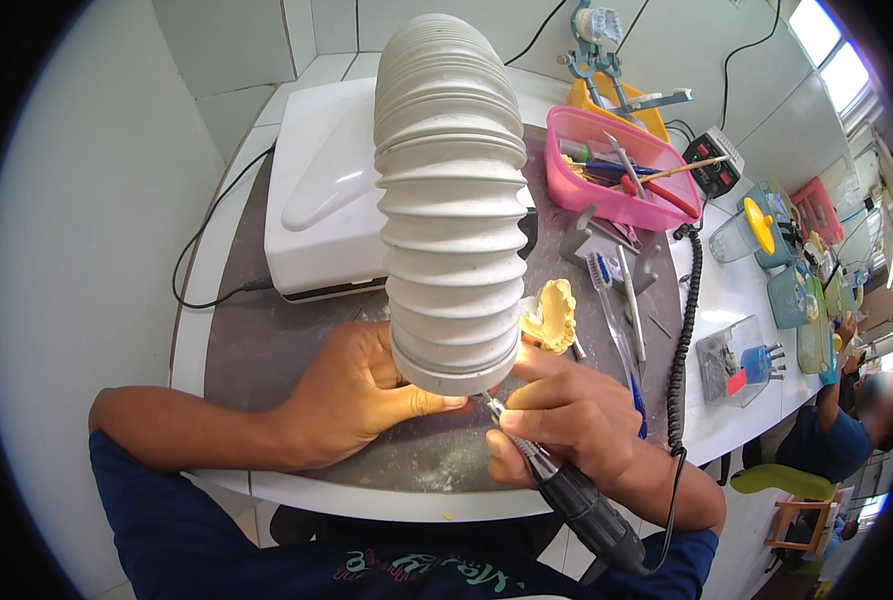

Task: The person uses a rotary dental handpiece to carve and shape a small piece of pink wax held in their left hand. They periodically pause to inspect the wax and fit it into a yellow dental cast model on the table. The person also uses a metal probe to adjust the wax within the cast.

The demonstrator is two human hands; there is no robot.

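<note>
**Handpiece (592, 512) in right hand (577, 415), nose just beside left thumb**

Right: fingers and thumb pinch the handpiece's metal front; its long axis runs from lower right to upper left, nose pointing at the left hand (342, 395). Right hand is nearer, obviously. Left: thumb extended inward, fingers partly behind the ribbed hose (452, 230); can't tell what it grips, if anything. Hose mouth sits right above the nose. Beyond right knuckles: yellow dental cast (557, 315), then toothbrush (615, 325). Coiled cord (683, 350) farther right.
</note>
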